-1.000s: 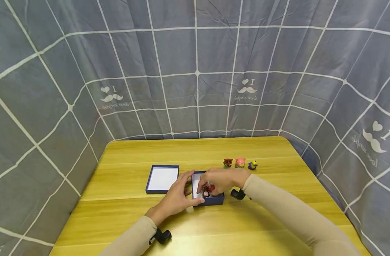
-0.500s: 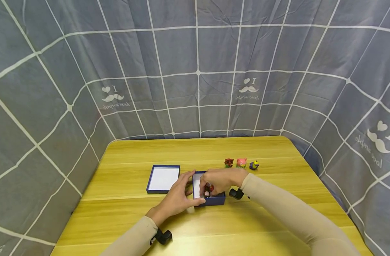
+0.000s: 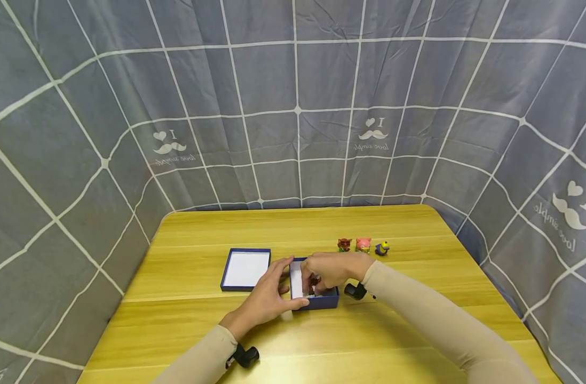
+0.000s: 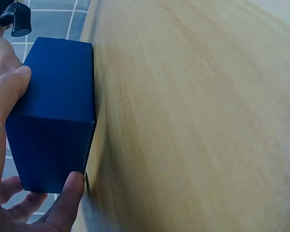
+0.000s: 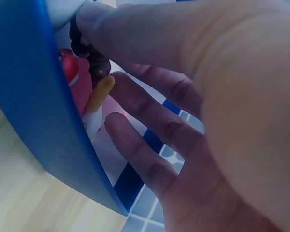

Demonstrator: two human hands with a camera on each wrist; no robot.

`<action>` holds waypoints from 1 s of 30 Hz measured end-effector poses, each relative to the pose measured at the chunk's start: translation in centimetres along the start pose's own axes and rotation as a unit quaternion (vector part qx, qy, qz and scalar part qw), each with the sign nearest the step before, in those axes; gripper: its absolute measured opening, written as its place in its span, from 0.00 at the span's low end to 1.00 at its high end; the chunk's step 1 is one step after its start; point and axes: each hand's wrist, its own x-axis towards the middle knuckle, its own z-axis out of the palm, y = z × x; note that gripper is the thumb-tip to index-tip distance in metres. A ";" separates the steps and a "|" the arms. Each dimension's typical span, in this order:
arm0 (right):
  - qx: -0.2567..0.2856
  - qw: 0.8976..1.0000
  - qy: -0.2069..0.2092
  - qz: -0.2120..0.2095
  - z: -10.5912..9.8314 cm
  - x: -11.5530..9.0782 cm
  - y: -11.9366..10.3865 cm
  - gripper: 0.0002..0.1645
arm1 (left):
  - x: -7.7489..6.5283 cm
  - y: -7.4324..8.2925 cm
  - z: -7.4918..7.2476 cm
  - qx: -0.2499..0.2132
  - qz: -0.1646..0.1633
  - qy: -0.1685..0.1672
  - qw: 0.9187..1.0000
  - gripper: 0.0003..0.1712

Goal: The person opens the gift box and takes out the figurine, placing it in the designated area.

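We have the left hand (image 3: pixel 264 298) gripping the blue box (image 3: pixel 317 303): thumb on the near wall, fingers spread along the left wall to the far left corner. In the left wrist view we see its thumb pressed against one wall and a fingertip at the edge of the adjoining wall. The box sits on the wooden table (image 3: pixel 322 346), hollow side up, white inside.

The right hand (image 3: pixel 333 269) reaches down into the box from the right. In the right wrist view its thumb touches a dark brown figurine (image 5: pixel 100 64) inside; two other fingers lie bent and spread just beside. The forefinger's tip is hidden behind the thumb, so we cannot tell whether the hand grasps the figurine. Next to it in the box we mark a red piece (image 5: pixel 67 66), a pink piece (image 5: pixel 81 94) and a yellow piece (image 5: pixel 101 91), partly covered.

A shallow blue lid (image 3: pixel 246 269) lies left of the box, white inside up. Behind the right hand, three toys stand in a row: red-brown figurine (image 3: pixel 344 245), pink figurine (image 3: pixel 362 244), blue-and-yellow figurine (image 3: pixel 381 248). Both arms wear beige sleeves (image 3: pixel 432 309); a grey checked curtain (image 3: pixel 274 80) hangs around the table.
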 end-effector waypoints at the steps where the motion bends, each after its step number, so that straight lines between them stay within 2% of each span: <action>1: -0.002 1.000 0.001 0.000 0.0 0.0 0.0 0.12 | 0.0 0.0 0.0 0.002 0.000 0.000 1.000 0.67; 13: 0.007 0.999 0.036 -0.009 0.4 -0.4 0.4 0.10 | -0.1 0.0 0.2 0.000 0.002 0.003 1.000 0.67; 17: 0.016 0.999 0.046 -0.015 0.3 -0.6 0.4 0.12 | -0.1 0.0 0.2 -0.004 0.001 0.002 1.000 0.67; 20: 0.012 0.998 0.055 -0.017 0.3 -0.9 0.3 0.15 | -0.1 0.1 0.2 -0.006 0.000 0.002 1.000 0.67; 30: -0.001 0.996 0.089 -0.028 0.4 -1.3 0.8 0.12 | 0.0 0.1 0.3 -0.008 0.000 0.001 1.000 0.67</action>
